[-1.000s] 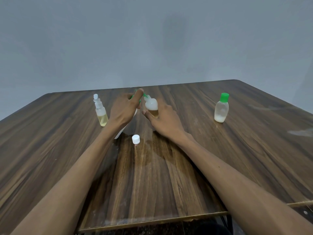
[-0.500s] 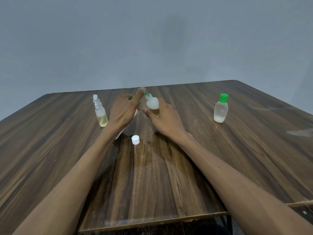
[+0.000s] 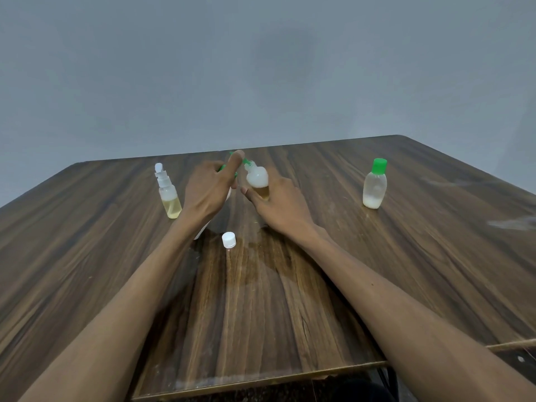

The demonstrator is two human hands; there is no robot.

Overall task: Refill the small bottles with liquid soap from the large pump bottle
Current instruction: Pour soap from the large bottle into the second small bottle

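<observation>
Nearest, a small round white cap [image 3: 228,239] lies on the glossy wood-grain table [image 3: 406,271], just below frame centre. Above it the left hand [image 3: 207,190] curls over the green pump of the large white pump bottle [image 3: 203,230], index finger pressing on top. The right hand [image 3: 278,203] grips a small rounded, cloudy bottle [image 3: 257,181], tilted under the spout, amber soap inside. A spray bottle [image 3: 168,192] stands left; a green-capped bottle [image 3: 374,185] stands well apart at right, broad bare tabletop around it.
</observation>
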